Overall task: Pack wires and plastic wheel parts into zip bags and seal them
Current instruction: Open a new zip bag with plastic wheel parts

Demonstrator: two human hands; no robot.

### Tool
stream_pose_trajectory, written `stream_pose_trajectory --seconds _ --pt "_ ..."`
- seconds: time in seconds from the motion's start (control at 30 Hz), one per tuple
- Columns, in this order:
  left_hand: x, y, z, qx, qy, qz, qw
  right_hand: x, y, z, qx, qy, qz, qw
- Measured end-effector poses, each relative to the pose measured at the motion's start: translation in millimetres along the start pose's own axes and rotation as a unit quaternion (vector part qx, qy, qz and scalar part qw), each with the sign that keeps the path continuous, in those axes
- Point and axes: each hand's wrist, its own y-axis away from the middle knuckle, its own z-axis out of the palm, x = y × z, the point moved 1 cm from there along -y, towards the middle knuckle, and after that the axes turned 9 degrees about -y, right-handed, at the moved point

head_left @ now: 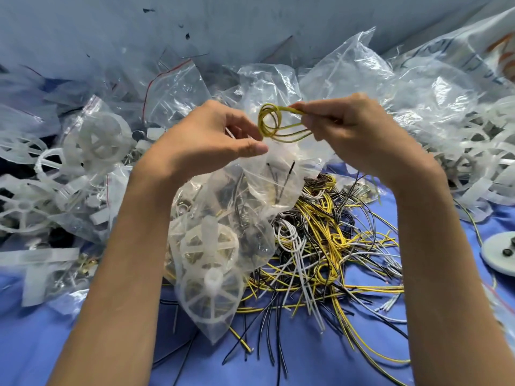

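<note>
The coil of yellow wire [280,122] is held up over the middle of the table [33,344], just above the mouth of a clear zip bag [250,190]. The right hand [354,126] pinches the coil's loose ends between thumb and curled fingers; the ends themselves are hidden inside the grip. The left hand [206,137] grips the bag's top edge, thumb pressed towards bent fingers, and the bag hangs down from it. How wide the mouth stands is hard to make out, since the clear film folds over itself. Inside the bag lie white plastic wheels [209,246] low down, with dark small parts above them that are too blurred to name.

Behind and right of the bag, a tangled pile of wires [334,246], yellow, black and white, spreads across the table towards its right edge. Along the left edge lies a heap of filled bags [92,140] with wheels showing through. Crumpled clear bags [348,73] line the far edge against a grey wall [250,23]. Loose wheel parts [473,168] crowd the far right corner. A white disc [501,252] at the right edge is cut off by the frame.
</note>
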Motion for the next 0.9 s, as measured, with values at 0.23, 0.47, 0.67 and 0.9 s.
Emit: stream_pose_trajectory --seconds 0.23,0.47,0.67,0.9 --pt "16.0 4.8 1.3 -0.004 -0.024 0.043 0.999 -9.4 8.2 -2.9 -0.135 -0.038 0.042 0.989" --pt "32.2 9.6 5.7 -0.013 0.012 0.088 0.996 -13.4 11.5 20.3 -0.294 0.006 0.008 0.956" --pt "33.5 11.4 1.3 0.012 0.079 0.081 0.994 -22.5 6.0 36.7 -0.189 -0.086 -0.026 0.978" --pt "24.4 10.0 -4.5 0.029 0.046 0.066 0.996 -19.6 10.9 33.4 -0.280 0.060 0.013 0.958"
